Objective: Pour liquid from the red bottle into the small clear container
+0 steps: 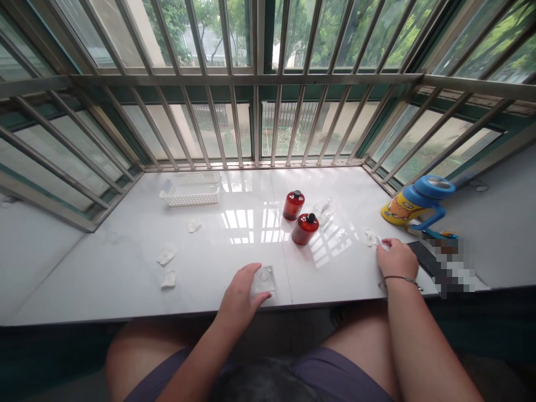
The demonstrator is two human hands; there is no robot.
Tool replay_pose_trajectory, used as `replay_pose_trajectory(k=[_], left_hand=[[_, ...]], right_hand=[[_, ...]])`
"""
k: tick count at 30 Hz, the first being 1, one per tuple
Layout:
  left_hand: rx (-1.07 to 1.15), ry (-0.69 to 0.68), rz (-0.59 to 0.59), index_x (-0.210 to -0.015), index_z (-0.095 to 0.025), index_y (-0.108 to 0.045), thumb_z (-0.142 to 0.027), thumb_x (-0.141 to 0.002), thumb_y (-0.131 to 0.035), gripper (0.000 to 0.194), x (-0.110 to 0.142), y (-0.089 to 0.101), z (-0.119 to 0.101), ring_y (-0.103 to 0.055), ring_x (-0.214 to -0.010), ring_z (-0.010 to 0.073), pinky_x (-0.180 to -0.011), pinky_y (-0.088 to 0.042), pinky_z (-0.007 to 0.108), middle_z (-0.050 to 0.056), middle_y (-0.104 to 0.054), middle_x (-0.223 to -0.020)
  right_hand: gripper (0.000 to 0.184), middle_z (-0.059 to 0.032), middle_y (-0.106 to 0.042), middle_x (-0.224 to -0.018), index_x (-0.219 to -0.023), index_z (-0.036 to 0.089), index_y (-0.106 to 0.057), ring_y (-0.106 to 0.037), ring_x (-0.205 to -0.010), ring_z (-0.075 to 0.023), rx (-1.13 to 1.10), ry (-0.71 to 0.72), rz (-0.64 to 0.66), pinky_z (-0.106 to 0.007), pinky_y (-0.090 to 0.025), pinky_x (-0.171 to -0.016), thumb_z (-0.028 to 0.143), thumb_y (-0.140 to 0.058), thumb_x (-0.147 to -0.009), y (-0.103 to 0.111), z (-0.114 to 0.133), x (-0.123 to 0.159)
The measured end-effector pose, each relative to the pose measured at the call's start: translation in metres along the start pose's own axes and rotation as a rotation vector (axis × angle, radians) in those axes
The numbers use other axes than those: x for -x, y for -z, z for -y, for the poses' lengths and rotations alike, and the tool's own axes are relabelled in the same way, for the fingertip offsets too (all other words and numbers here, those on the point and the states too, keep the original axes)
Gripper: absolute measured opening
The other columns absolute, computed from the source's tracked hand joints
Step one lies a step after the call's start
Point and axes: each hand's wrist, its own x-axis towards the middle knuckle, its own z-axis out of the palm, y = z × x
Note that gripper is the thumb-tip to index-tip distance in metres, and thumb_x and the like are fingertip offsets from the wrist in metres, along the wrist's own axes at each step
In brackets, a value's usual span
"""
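Observation:
My left hand [242, 289] is curled around a small clear square box [265, 279] at the front edge of the white counter, thumb on its near side and fingers at its far left. Off to the right, my right hand [397, 259] pinches a crumpled white tissue [371, 238] that lies on the counter; the fingertips are partly hidden. Between and beyond the hands stand two red bottles with black caps, the nearer one [305, 229] and the farther one [293, 205]. Crumpled clear plastic [324, 210] lies just behind them.
A white plastic basket [190, 190] sits at the back left. Several tissue pieces, including one piece [168, 279], lie on the left. A blue and yellow flask [412, 204] stands at the right near a dark phone-like slab [425, 259]. Metal window bars [255, 117] border the counter.

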Motion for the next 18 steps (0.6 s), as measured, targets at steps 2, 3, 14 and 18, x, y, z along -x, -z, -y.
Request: replay_pose_trajectory(k=[2, 3, 14, 18], left_hand=[[0.004, 0.006, -0.005, -0.144, -0.03, -0.055, -0.017, -0.081, -0.088, 0.072, -0.001, -0.001, -0.002, -0.07, -0.133, 0.0316, -0.116, -0.059, 0.056, 0.008, -0.071, -0.142], [0.008, 0.008, -0.005, -0.144, -0.03, -0.056, -0.017, -0.081, -0.089, 0.073, -0.001, -0.002, -0.002, -0.071, -0.133, 0.0315, -0.116, -0.059, 0.055, 0.008, -0.071, -0.142], [0.029, 0.028, 0.003, -0.145, -0.03, -0.054, -0.019, -0.081, -0.089, 0.073, 0.0, -0.002, -0.002, -0.069, -0.134, 0.0318, -0.117, -0.058, 0.055, 0.008, -0.07, -0.143], [0.041, 0.055, 0.011, -0.146, -0.029, -0.054, -0.018, -0.081, -0.09, 0.075, 0.0, -0.004, -0.001, -0.067, -0.137, 0.0323, -0.119, -0.056, 0.056, 0.009, -0.069, -0.145]], right_hand=[[0.038, -0.0216, -0.072, -0.113, -0.11, 0.019, -0.074, -0.065, -0.101, -0.0368, -0.053, 0.03, -0.043, -0.05, -0.051, -0.089, 0.043, -0.056, -0.086, 0.007, 0.004, 0.01], [0.041, -0.0201, -0.073, -0.114, -0.114, 0.019, -0.073, -0.066, -0.1, -0.0355, -0.077, 0.045, -0.06, -0.049, -0.052, -0.09, 0.045, -0.055, -0.087, 0.013, 0.009, 0.018], [0.036, -0.0093, -0.076, -0.113, -0.123, 0.026, -0.071, -0.073, -0.097, -0.0283, -0.633, 0.45, 0.066, -0.045, -0.062, -0.089, 0.05, -0.074, -0.096, 0.1, 0.133, 0.158], [0.021, -0.007, -0.079, -0.112, -0.113, 0.029, -0.071, -0.076, -0.102, -0.0286, -0.68, 0.655, 0.28, -0.045, -0.064, -0.09, 0.043, -0.073, -0.098, 0.108, 0.166, 0.186]])
